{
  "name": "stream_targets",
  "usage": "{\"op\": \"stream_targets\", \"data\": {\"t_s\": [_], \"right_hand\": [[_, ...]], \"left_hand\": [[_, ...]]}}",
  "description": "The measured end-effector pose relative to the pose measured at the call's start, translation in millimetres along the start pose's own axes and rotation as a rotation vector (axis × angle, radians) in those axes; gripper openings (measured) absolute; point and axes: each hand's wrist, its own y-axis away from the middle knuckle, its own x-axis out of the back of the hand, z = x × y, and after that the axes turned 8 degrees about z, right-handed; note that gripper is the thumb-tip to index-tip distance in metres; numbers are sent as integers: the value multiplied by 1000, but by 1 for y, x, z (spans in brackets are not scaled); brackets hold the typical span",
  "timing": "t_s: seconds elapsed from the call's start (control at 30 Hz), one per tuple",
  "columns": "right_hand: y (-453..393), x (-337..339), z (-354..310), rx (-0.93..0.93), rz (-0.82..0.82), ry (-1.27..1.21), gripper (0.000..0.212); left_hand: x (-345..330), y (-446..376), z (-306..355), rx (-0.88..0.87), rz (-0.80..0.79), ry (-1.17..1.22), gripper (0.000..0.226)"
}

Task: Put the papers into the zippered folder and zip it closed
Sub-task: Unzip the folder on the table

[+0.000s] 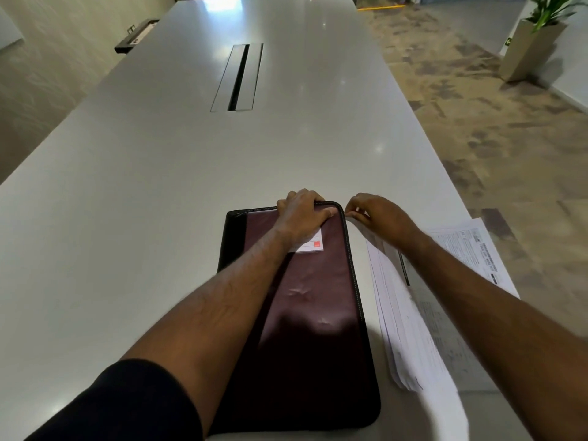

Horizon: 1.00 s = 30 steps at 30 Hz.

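folder: zippered folder (318,297), maroon leather-look cover with black spine, lies flat and closed at lower centre of frame on the grey table (159,186)
folder handling: probably semi-stiff cover, some give (dents show in the face), smooth and maybe a bit slippery; not fragile; best held down flat near the top edge while the zip is worked
zip: runs round the top-right corner of the folder; the pull is too small to tell, likely at that corner
papers: papers (413,329), loose stack of printed sheets, right of the folder, just beside it, lower right of frame; not inside yet
papers handling: light, floppy, sheets fanned and will slide apart; square up and take by a long edge
left hand: left hand (302,214) curled over the folder's top edge, fingers wrapped past it, pressing it down
right hand: right hand (378,214) fingertips pinched together at the top-right corner; cannot tell if the pull is actually held
stage: judged as opening the zip; papers still to load
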Motion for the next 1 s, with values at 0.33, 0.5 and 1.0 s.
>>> {"op": "stream_targets", "data": {"t_s": [0.33, 0.5, 1.0], "right_hand": [[14, 10, -3, 74, 25, 71, 14], [24, 11, -6, 66, 25, 79, 14], [59, 17, -18, 67, 17, 72, 15]], "left_hand": [[3, -1, 3, 13, -14, 13, 36], [3, -2, 4, 29, -18, 32, 34], [7, 0, 5, 18, -29, 41, 36]]}}
